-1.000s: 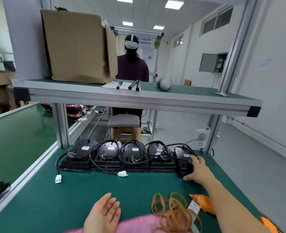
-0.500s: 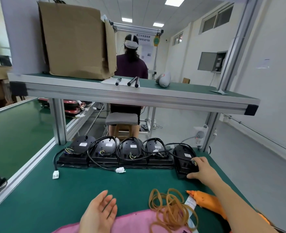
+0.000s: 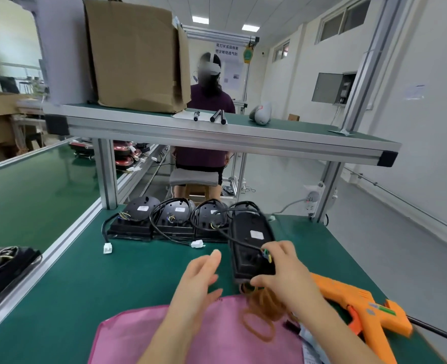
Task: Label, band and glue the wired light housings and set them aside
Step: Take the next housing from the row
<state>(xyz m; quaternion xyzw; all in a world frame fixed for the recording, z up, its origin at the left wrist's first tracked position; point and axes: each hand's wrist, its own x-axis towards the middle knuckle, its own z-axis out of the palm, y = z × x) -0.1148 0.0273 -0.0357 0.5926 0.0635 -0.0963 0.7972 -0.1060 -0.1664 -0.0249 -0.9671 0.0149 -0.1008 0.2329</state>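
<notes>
My right hand (image 3: 285, 274) grips the near end of a black wired light housing (image 3: 251, 240), held above the green table with its white label up and its black cable looped over the far end. My left hand (image 3: 198, 279) hovers open just left of it, fingers relaxed, touching nothing. A row of three other black housings (image 3: 169, 219) with cables stands at the table's back. A heap of tan rubber bands (image 3: 264, 311) lies under my right wrist. An orange glue gun (image 3: 361, 308) lies at the right.
A pink cloth (image 3: 190, 334) covers the near table. White cable connectors (image 3: 107, 248) lie in front of the row. An aluminium shelf (image 3: 217, 137) with a cardboard box (image 3: 135, 53) spans overhead. A seated person (image 3: 206, 101) is beyond. Black items (image 3: 4, 269) sit at the left edge.
My right hand has lifted the rightmost housing out of the row and brought it toward me. My left hand has risen toward it. The camera view has shifted closer.
</notes>
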